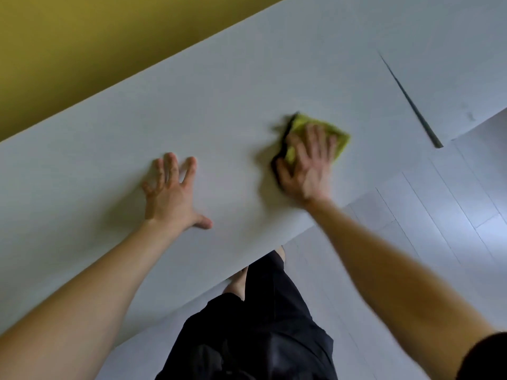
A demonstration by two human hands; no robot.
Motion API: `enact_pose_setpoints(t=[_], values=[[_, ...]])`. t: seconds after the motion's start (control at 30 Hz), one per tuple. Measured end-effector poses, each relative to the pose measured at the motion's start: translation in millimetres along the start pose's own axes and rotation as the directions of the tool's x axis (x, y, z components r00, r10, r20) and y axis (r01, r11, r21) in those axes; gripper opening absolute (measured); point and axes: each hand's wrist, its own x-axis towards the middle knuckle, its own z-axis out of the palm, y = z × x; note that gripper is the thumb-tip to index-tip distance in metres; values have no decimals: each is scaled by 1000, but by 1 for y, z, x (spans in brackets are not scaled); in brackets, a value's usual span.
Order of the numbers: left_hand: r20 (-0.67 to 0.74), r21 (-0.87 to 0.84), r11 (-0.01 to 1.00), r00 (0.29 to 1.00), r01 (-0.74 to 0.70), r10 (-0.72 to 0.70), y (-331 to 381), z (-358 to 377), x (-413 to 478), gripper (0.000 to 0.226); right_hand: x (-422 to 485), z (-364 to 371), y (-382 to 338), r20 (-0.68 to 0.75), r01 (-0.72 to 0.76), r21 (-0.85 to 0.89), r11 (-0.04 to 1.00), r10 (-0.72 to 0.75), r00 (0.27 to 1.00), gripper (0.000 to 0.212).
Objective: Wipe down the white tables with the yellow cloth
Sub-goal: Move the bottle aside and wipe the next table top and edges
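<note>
The cloth (338, 139) is yellow with a dark underside or border showing at its left edge. I judge it soft, light and limp: it would bunch or fold under a sideways push unless it is pinned flat. A broad flat press from above suits it better than a pinch at a corner. It lies flat on the table (192, 105), nearer the near edge than the far one and toward the right end.

The right hand (307, 165) lies on top of it with fingers straight and spread. It presses the cloth and does not clutch it. The palm covers the cloth's near half, and the far right corner sticks out past the fingertips. Both are blurred.

The left hand (170, 193) rests flat on the bare top, fingers splayed and holding nothing, well apart from the cloth.

A dark seam (408, 100) to the right separates this top from a second table (452, 50). A yellow wall (68, 50) runs along the far edge, and pale floor (439, 229) shows below.
</note>
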Motion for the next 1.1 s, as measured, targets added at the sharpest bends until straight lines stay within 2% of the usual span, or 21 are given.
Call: enact_pose_setpoints(t=[0.03, 0.1, 0.17, 0.2, 0.23, 0.27, 0.33, 0.37, 0.43, 0.5, 0.53, 0.6, 0.67, 0.73, 0.8, 0.87, 0.93, 0.97, 1.03, 1.07, 1.1], values=[[1, -5, 1000, 1000, 4, -4, 0, -1, -1, 172, -26, 8, -35, 43, 124, 54, 991, -126, 991, 61], [3, -6, 1000, 1000, -2, 2, -1, -2, -1, 169, -76, 14, -83, 179, 391, 162, 906, -416, 891, 57], [-1, -20, 1000, 1000, -8, 8, 0, 1, -2, 167, -87, 8, -68, 227, 563, 199, 802, -597, 770, 56], [-8, -27, 1000, 1000, -9, 9, 0, 2, -3, 166, -80, 4, -43, 221, 588, 190, 786, -618, 755, 55], [-22, -30, 999, 1000, -15, 14, 0, 3, -4, 165, -69, -3, -14, 214, 566, 155, 810, -587, 781, 54], [-46, -37, 999, 999, -23, 21, 0, 4, -6, 162, -57, -13, 17, 181, 500, 103, 860, -511, 840, 51], [-127, -62, 996, 991, -57, 48, 0, 7, -14, 147, -38, -31, 67, 87, 260, 23, 965, -261, 961, 49], [-185, -76, 992, 979, -99, 83, 2, 11, -19, 134, -33, -37, 77, 44, 124, -21, 992, -123, 991, 50], [-285, -82, 967, 936, -240, 208, 5, 23, -31, 107, -38, -29, 66, -22, -88, -76, 993, 87, 996, 56], [-310, -95, 933, 901, -346, 303, 8, 38, -40, 96, -57, -17, 23, -35, -161, -34, 986, 160, 987, 64], [-290, -108, 929, 905, -354, 311, 8, 41, -43, 98, -72, -11, -5, -10, -111, -1, 994, 111, 994, 67], [-242, -116, 934, 921, -339, 304, 9, 40, -44, 107, -107, 3, -57, 101, 112, 71, 991, -119, 988, 66], [-216, -107, 940, 930, -325, 297, 9, 37, -43, 106, -128, 8, -77, 173, 320, 147, 936, -343, 923, 63], [-231, -121, 937, 928, -326, 293, 9, 38, -43, 97, -120, 5, -50, 191, 468, 223, 855, -509, 839, 60], [-271, -147, 931, 919, -333, 286, 10, 41, -42, 89, -93, -6, 7, 200, 535, 220, 816, -575, 794, 55], [-298, -148, 934, 915, -326, 272, 13, 45, -41, 82, -63, -26, 74, 153, 447, 142, 883, -466, 872, 51], [-328, -166, 939, 915, -301, 235, 20, 46, -40, 72, -42, -44, 124, 78, 233, 38, 972, -236, 969, 52], [-347, -186, 943, 916, -277, 201, 25, 47, -39, 65, -36, -47, 131, 46, 105, -5, 994, -105, 993, 54], [-386, -240, 947, 916, -213, 108, 39, 47, -36, 52, -34, -38, 109, 3, -105, -47, 993, 106, 994, 59], [-409, -266, 946, 911, -184, 62, 46, 46, -33, 48, -40, -30, 86, 15, -142, -45, 989, 143, 990, 65], [-432, -281, 946, 902, -163, 27, 54, 45, -30, 46, -47, -23, 60, 48, -106, -24, 994, 107, 993, 72]])
